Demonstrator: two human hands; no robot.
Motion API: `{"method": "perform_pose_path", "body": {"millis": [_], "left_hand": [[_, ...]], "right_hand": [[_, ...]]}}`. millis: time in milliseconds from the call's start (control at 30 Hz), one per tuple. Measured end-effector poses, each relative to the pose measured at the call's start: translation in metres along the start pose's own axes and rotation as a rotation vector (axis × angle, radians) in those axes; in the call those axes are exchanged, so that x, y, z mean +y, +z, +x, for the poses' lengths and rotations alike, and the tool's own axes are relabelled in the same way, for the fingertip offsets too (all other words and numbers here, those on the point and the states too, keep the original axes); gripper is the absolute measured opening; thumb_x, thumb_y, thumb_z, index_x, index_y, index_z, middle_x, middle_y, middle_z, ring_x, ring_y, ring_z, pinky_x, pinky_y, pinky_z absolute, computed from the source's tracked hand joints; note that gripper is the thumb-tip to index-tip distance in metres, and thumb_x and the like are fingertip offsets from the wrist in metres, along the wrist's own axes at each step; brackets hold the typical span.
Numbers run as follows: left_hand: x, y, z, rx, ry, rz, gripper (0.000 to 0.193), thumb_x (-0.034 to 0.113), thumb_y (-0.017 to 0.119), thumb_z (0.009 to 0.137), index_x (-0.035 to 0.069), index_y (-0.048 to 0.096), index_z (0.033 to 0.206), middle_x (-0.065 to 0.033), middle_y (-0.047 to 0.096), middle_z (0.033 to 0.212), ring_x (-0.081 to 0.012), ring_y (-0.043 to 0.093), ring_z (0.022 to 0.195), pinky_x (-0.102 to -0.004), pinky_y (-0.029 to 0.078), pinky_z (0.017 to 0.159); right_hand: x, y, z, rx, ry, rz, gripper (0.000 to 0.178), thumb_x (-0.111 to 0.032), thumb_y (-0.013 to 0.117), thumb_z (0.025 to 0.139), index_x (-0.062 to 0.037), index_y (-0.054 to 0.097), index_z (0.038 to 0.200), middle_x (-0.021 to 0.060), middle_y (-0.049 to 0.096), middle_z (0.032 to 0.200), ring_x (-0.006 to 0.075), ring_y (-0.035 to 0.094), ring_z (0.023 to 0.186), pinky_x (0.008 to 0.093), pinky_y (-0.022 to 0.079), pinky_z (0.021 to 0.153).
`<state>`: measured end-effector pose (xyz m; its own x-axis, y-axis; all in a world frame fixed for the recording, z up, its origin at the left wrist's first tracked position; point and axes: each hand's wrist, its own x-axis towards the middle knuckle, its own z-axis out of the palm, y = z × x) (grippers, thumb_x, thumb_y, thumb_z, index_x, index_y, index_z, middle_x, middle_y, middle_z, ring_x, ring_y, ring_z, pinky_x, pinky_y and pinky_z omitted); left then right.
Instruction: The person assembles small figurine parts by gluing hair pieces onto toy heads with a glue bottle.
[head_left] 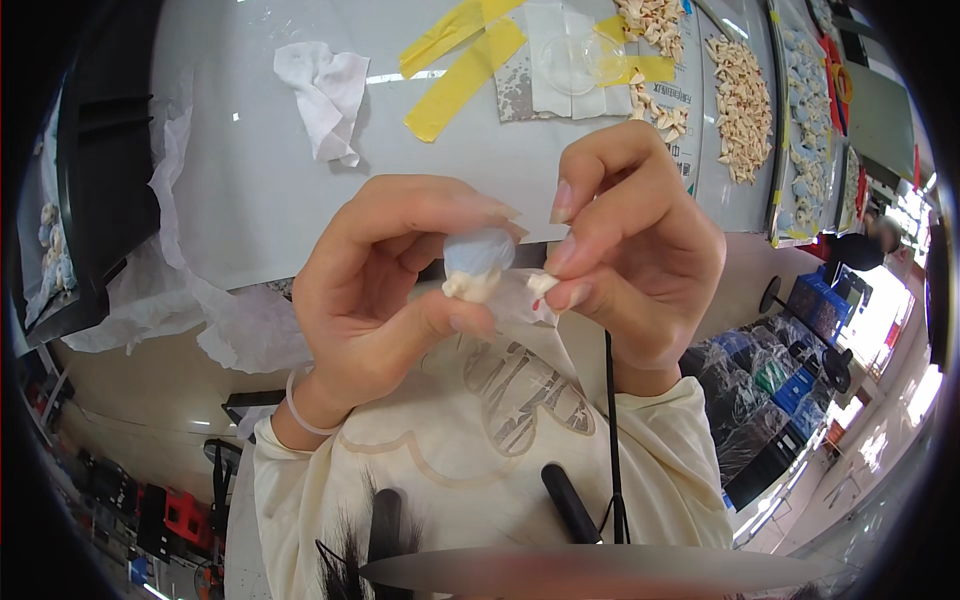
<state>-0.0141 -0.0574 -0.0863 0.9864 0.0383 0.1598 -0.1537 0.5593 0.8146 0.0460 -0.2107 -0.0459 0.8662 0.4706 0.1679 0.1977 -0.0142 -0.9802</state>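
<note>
At mid-frame, the left hand (342, 288) pinches a blue-and-cream figure (478, 258), the right hand (655, 240) a small cream piece (541, 284); I'd keep both grips light, the figure steady.

Figure (477, 262): small, two-tone, pale blue rounded top, cream knobby bottom. Roughly upright, blue end toward 12 o'clock, cream end toward 6. Held off the table in left hand (365, 270), fingers curled at its 12 o'clock side, thumb at 6. Just above view centre. Finer detail too small to tell.

Piece (541, 284): smaller, cream, red mark toward its 7 o'clock side. Pinched between thumb and index of right hand (640, 240), partly hidden by fingertips. Sits between 3 and 4 o'clock from figure, near, apart from it. Exact shape unclear.
</note>
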Motion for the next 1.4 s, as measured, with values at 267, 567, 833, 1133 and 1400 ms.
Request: {"method": "perform_pose_path", "body": {"millis": [267,567,833,1133,1400], "left_hand": [[0.003,-0.002,-0.004,-0.014,0.123,0.323,0.034,0.004,0.071,0.062,-0.002,0.057,0.093,-0.0149,0.053,0.095,-0.0217,0.056,0.087,-0.0279,0.046,0.073],[0.0,0.005,-0.006,-0.011,0.236,0.487,0.035,-0.001,0.071,0.058,0.001,0.06,0.092,-0.0141,0.055,0.093,-0.0218,0.059,0.079,-0.0249,0.05,0.061],[-0.001,0.012,-0.002,-0.042,0.25,0.495,0.036,-0.005,0.07,0.058,0.001,0.059,0.092,-0.0149,0.054,0.093,-0.0221,0.06,0.078,-0.0242,0.052,0.061],[0.001,0.0,-0.011,0.021,0.125,0.543,0.038,0.013,0.071,0.063,-0.001,0.054,0.095,-0.0181,0.055,0.094,-0.0253,0.056,0.084,-0.0315,0.046,0.072],[0.003,0.005,0.004,0.215,-0.13,0.171,0.041,0.025,0.064,0.075,-0.003,0.049,0.101,-0.0166,0.052,0.1,-0.0233,0.055,0.084,-0.0322,0.045,0.075]], "right_hand": [[0.005,0.008,-0.002,-0.019,0.055,0.035,0.023,-0.017,0.074,0.058,-0.005,0.056,0.067,0.0069,0.045,0.078,0.0134,0.04,0.069,0.0215,0.031,0.061],[0.002,0.007,-0.007,-0.017,0.063,0.015,0.022,0.004,0.07,0.057,-0.0041,0.051,0.064,0.0062,0.043,0.078,0.0131,0.045,0.069,0.023,0.039,0.058],[-0.003,0.0,-0.009,-0.028,0.192,0.048,0.025,0.008,0.067,0.055,-0.0033,0.045,0.062,0.0056,0.042,0.077,0.0146,0.044,0.071,0.0241,0.038,0.061],[0.005,-0.037,-0.006,0.103,0.077,-0.068,0.018,0.002,0.067,0.059,-0.0041,0.058,0.073,0.0049,0.051,0.081,0.0144,0.049,0.079,0.0232,0.04,0.069],[0.015,-0.143,-0.002,0.365,0.15,-0.845,0.013,0.0,0.061,0.064,-0.0014,0.059,0.077,0.0037,0.056,0.074,0.011,0.051,0.062,0.0223,0.041,0.061]]}}
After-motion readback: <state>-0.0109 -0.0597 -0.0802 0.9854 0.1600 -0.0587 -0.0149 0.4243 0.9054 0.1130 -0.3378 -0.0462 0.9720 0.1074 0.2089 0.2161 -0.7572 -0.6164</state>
